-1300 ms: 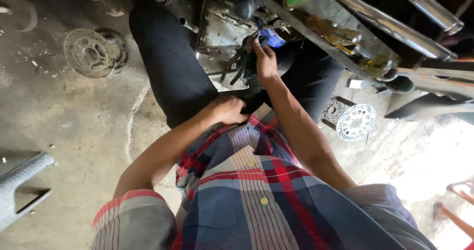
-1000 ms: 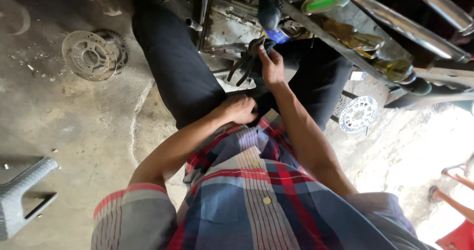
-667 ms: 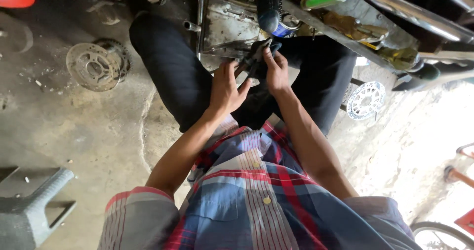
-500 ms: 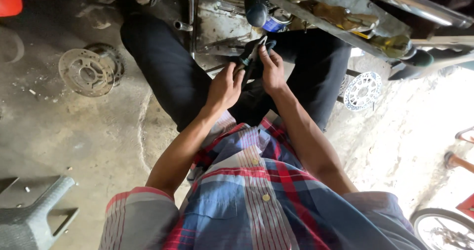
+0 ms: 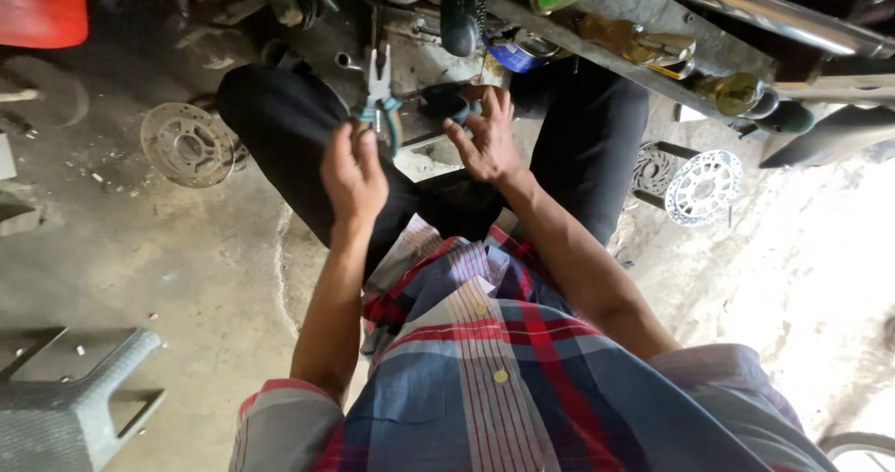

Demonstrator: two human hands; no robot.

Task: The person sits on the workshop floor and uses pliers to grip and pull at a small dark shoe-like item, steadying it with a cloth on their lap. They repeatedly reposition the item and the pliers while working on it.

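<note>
Left of the pliers (image 5: 378, 94), a round metal disc (image 5: 187, 144) lies flat on the concrete floor (image 5: 140, 248), and nearer me a grey plastic stool (image 5: 70, 407) stands at the lower corner. My left hand (image 5: 354, 175) is clenched around the teal handles of the pliers, holding them upright with the nose pointing away from me, above my black trouser knee. Just right of the pliers my right hand (image 5: 485, 141) has its fingers spread and curled about a dark part (image 5: 446, 104); further right a perforated brake disc (image 5: 704, 185) rests on the ground.
</note>
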